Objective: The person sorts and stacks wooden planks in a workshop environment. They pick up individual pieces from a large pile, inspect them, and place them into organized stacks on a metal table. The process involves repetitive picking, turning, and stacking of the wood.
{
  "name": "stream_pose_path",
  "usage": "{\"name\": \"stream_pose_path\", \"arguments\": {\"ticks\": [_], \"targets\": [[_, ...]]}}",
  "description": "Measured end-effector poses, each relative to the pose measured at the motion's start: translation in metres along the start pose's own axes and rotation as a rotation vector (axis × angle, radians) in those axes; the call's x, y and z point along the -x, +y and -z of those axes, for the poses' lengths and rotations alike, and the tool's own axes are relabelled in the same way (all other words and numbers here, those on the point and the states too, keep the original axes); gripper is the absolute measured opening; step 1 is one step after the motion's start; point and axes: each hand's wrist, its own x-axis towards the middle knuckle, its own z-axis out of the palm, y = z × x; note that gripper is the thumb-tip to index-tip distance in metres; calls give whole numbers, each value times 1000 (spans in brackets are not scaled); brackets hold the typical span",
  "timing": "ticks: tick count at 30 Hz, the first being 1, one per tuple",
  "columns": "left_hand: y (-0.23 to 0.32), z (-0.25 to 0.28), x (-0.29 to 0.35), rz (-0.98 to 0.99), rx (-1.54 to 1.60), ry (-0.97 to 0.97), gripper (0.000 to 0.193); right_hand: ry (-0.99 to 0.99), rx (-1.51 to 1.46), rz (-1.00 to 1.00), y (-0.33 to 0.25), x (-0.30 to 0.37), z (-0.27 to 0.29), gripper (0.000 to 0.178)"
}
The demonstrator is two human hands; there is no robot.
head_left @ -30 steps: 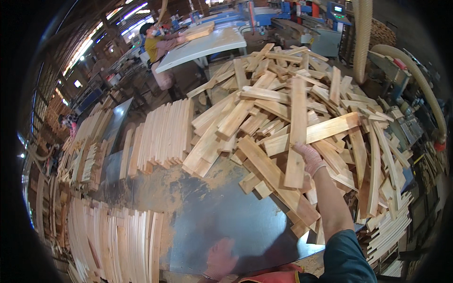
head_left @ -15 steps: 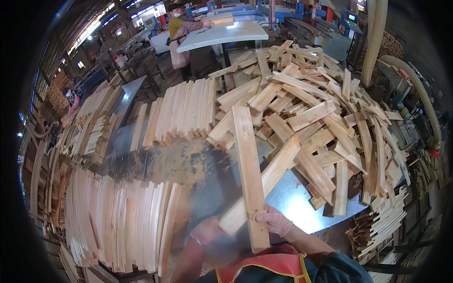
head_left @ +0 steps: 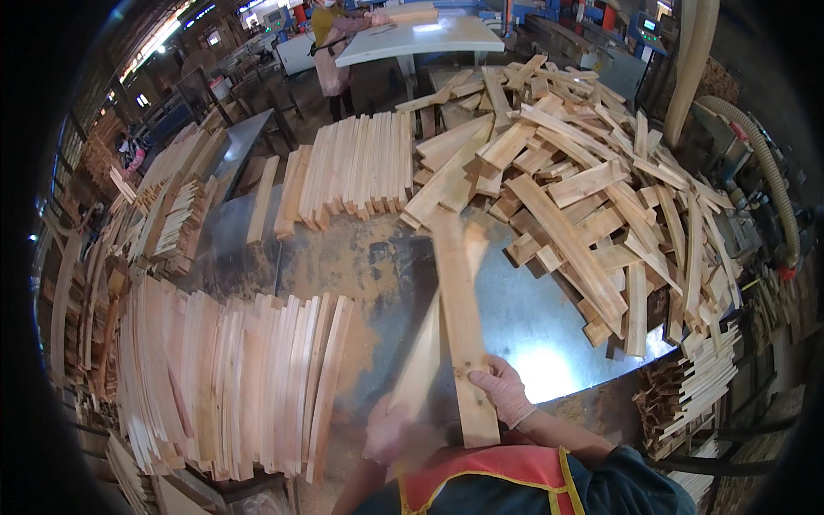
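My right hand [head_left: 502, 392], in a pale glove, grips the near end of a long flat wooden board [head_left: 462, 318] with a dark knot beside the thumb. That board points away from me over the metal table [head_left: 532, 335]. Behind it a second, paler board [head_left: 418, 356] slants up to the right, its upper part blurred and partly covered by the first. My left hand [head_left: 390, 429], also gloved and smeared by motion, is closed round the near end of this second board; its separate fingers are hard to make out.
A tall loose heap of boards [head_left: 592, 206] covers the right of the table. Boards stand in tight rows at near left [head_left: 232, 386] and far middle [head_left: 360, 167]. A co-worker [head_left: 330, 51] stands at a white table [head_left: 421, 41] behind. A ribbed hose [head_left: 764, 159] hangs at right.
The second board has swung left and steeper, now crossing more behind the first board. My left hand has moved slightly right and lower in view. The whole view has shifted a little.
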Motion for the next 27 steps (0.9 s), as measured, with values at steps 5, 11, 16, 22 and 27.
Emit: {"name": "stream_pose_path", "arguments": {"ticks": [5,11,16,22,27], "targets": [[43,-25,27,87,-835,-322,62,-28,566,14,53,-23,31,66],[32,-115,-47,3,-975,114,78,-761,741,122,36,-57,36,64],[72,-140,-104,255,-1163,182,62,50,1461,701,-91,-163,136,66],[67,-64,-66,224,-1208,330,65,625,1784,387,-202,-185,196,85],[-4,74,-16,-287,-1778,848,77,128,864,559,-122,-202,226,85]]}}
